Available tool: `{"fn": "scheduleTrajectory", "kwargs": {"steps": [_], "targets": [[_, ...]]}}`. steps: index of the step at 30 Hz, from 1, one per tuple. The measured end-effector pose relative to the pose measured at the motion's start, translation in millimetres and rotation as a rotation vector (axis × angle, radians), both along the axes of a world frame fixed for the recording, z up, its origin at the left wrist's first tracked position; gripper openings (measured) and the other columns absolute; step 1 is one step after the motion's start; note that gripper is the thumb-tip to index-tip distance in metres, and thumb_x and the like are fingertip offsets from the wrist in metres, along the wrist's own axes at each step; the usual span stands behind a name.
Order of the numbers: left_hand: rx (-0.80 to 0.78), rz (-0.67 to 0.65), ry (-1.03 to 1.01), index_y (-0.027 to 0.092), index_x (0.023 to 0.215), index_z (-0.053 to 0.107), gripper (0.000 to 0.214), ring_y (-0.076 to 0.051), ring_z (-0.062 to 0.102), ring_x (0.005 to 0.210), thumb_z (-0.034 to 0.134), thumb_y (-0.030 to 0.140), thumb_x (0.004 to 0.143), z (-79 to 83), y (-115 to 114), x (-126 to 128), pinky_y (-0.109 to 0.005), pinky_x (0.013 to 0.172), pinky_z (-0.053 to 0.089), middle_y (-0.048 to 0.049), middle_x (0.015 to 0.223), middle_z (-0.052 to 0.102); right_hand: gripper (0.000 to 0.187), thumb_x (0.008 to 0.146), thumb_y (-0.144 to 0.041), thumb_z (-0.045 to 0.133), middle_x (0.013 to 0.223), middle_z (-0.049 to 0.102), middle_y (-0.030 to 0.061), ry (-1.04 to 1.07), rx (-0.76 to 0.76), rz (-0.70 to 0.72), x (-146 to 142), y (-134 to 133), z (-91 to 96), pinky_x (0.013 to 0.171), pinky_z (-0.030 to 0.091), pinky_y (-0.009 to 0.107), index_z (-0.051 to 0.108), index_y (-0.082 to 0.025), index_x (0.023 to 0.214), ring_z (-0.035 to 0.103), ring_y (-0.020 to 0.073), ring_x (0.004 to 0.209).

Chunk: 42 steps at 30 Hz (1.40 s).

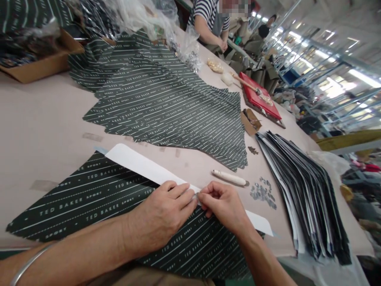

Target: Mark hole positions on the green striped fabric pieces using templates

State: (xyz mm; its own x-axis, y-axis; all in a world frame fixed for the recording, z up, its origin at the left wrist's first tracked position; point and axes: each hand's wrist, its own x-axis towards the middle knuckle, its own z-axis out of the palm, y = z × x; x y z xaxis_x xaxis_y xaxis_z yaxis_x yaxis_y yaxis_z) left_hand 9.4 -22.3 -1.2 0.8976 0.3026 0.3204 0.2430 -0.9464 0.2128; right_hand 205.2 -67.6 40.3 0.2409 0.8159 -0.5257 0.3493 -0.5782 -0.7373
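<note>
A dark green fabric piece point(68, 202) printed with diagonal white lines and lettering lies in front of me. Along its far edge runs a long white strip point(133, 161) with rounded ends. My left hand point(169, 212) presses down on the strip near its middle, fingers bent and held together. Right beside its fingertips, my right hand point(222, 202) pinches at the strip, thumb against forefinger. Whatever is between those fingertips is too small and covered to make out. A white pen-like tool point(229, 177) lies just beyond the right hand.
Stacked printed fabric point(166, 103) spreads beyond the strip. At right are small clear pieces point(263, 193), a pile of dark and white strips point(306, 198), a small cardboard box point(251, 121) and a red pad point(258, 95). Another person point(208, 24) stands across the table.
</note>
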Motion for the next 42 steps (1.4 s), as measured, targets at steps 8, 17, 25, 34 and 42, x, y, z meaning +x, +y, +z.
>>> {"fn": "scheduleTrajectory", "kwargs": {"steps": [8, 17, 25, 34, 42], "targets": [[-0.009, -0.005, 0.013, 0.012, 0.129, 0.058, 0.033, -0.027, 0.056, 0.118, 0.042, 0.019, 0.102, 2.2, 0.0, 0.2, -0.042, 0.085, 0.045, -0.0121, 0.12, 0.067, 0.016, 0.072, -0.034, 0.067, 0.055, 0.063, -0.0028, -0.014, -0.014, 0.006, -1.0, 1.0, -2.6, 0.044, 0.045, 0.021, 0.063, -0.019, 0.068, 0.055, 0.0101, 0.046], [-0.003, -0.012, -0.02, 0.01, 0.126, 0.06, 0.032, -0.028, 0.057, 0.118, 0.042, 0.02, 0.101, -3.1, 1.1, -0.8, -0.043, 0.086, 0.047, -0.0115, 0.122, 0.066, 0.005, 0.081, -0.022, 0.058, 0.058, 0.06, -0.004, -0.329, 0.091, 0.174, -8.4, -0.1, -2.0, 0.053, 0.039, 0.024, 0.062, -0.02, 0.08, 0.056, 0.013, 0.054], [0.015, -0.016, -0.033, 0.012, 0.122, 0.062, 0.03, -0.028, 0.058, 0.117, 0.041, 0.02, 0.101, -1.6, 0.5, -2.4, -0.043, 0.086, 0.048, -0.0102, 0.123, 0.067, 0.011, 0.083, -0.018, 0.055, 0.06, 0.059, -0.005, -0.397, 0.284, 0.255, -12.2, -11.2, -8.1, 0.058, 0.039, 0.024, 0.065, -0.019, 0.086, 0.055, 0.0121, 0.056], [0.021, -0.01, -0.019, 0.01, 0.127, 0.059, 0.032, -0.028, 0.057, 0.118, 0.043, 0.021, 0.101, -3.5, 0.1, -2.4, -0.043, 0.089, 0.047, -0.01, 0.123, 0.066, 0.014, 0.084, -0.022, 0.056, 0.065, 0.065, -0.0016, -0.368, 0.177, 0.188, -11.6, -8.8, -4.8, 0.061, 0.039, 0.026, 0.065, -0.02, 0.074, 0.058, 0.0146, 0.062], [0.033, -0.017, -0.033, 0.01, 0.122, 0.061, 0.029, -0.028, 0.058, 0.118, 0.044, 0.02, 0.1, -3.0, 0.2, -2.8, -0.042, 0.087, 0.048, -0.01, 0.122, 0.067, 0.013, 0.085, -0.018, 0.053, 0.064, 0.064, -0.0005, -0.527, 0.107, 0.251, -15.4, -2.8, -3.5, 0.061, 0.034, 0.028, 0.057, -0.02, 0.073, 0.058, 0.0165, 0.061]]}}
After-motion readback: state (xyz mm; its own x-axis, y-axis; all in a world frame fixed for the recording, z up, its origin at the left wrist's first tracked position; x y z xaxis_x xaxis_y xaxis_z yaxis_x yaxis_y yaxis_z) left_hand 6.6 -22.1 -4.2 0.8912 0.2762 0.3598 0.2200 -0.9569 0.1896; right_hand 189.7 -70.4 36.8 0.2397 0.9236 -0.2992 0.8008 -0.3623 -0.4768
